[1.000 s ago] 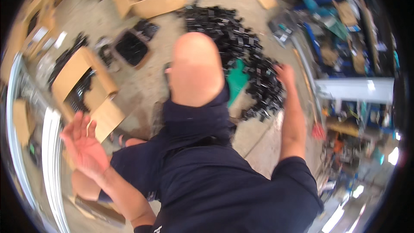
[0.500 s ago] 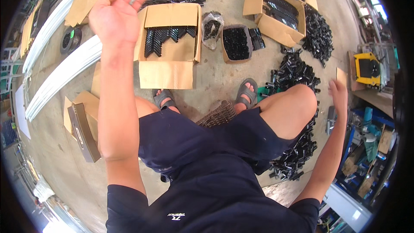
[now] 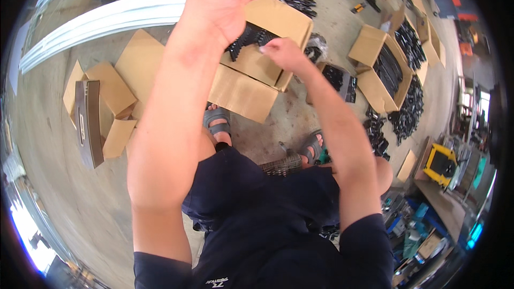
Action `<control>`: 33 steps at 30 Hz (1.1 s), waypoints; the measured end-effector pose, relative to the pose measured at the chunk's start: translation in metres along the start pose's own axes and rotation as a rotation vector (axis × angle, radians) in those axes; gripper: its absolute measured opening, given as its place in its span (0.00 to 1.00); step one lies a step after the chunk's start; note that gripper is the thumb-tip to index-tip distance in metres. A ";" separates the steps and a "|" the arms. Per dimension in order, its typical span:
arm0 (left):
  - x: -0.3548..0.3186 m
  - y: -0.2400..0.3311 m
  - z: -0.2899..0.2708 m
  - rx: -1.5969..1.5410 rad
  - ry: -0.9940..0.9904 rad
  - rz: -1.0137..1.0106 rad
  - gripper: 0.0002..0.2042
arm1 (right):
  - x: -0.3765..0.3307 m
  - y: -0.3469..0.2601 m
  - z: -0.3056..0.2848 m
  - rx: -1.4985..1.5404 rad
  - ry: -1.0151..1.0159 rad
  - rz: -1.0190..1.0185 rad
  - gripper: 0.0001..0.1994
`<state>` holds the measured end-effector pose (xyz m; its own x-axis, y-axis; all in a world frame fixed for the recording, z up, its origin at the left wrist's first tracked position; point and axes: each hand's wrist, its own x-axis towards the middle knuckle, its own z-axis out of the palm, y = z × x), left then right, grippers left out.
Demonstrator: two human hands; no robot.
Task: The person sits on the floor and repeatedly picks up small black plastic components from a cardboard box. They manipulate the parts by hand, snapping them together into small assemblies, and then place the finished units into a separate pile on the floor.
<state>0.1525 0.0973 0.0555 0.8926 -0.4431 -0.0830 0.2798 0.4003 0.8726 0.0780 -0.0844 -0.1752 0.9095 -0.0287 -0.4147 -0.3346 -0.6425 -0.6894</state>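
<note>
An open cardboard box (image 3: 243,93) stands on the floor in front of me, with black angled plastic pieces (image 3: 250,39) lined up inside. My left hand (image 3: 227,5) is raised above the box's left side, fingers stretched out and apart, with nothing seen in it. Over the box's right part is my right hand (image 3: 285,54), its fingers drawn together in a pinch. Whatever lies between those fingertips, if anything, is too small to make out. My left forearm hides the box's left edge.
A second box (image 3: 375,83) of black parts stands to the right, beside a black pile (image 3: 408,120). White profiles (image 3: 123,18) lie at the far left. A narrow brown carton (image 3: 88,123) and loose cardboard (image 3: 112,88) are on my left. A yellow-framed item (image 3: 440,165) is at right.
My right hand has swung from the far right to over the box, its fingers now together. The view has turned rightward. My left hand stays raised and open.
</note>
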 end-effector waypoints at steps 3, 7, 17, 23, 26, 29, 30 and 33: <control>0.001 0.027 0.010 -0.007 0.064 -0.099 0.50 | 0.043 -0.004 0.075 -0.067 0.044 0.217 0.19; -0.004 0.036 -0.004 0.003 0.032 -0.014 0.53 | 0.072 0.010 0.157 0.047 0.359 0.157 0.18; -0.003 0.047 -0.032 -0.197 -0.031 -0.111 0.43 | 0.076 -0.040 0.174 0.214 0.486 0.477 0.19; 0.007 0.020 -0.009 -0.086 0.113 0.028 0.18 | 0.090 0.012 0.158 0.145 0.237 0.405 0.18; -0.007 0.021 -0.004 0.116 0.135 0.090 0.23 | 0.110 0.065 0.120 0.307 -0.213 0.484 0.19; -0.019 0.007 -0.002 0.321 0.104 0.061 0.20 | 0.098 0.061 0.079 -0.044 -0.370 0.327 0.19; -0.023 0.007 -0.003 0.418 0.090 0.092 0.20 | 0.062 0.034 0.068 0.071 -0.162 0.277 0.20; -0.028 0.003 -0.001 0.727 -0.008 0.136 0.20 | -0.027 0.001 0.019 1.000 0.194 0.004 0.19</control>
<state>0.1284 0.1117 0.0602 0.8992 -0.4347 0.0496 -0.1403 -0.1791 0.9738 0.0483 -0.0699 -0.1762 0.9025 -0.2101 -0.3759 -0.3097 0.2898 -0.9056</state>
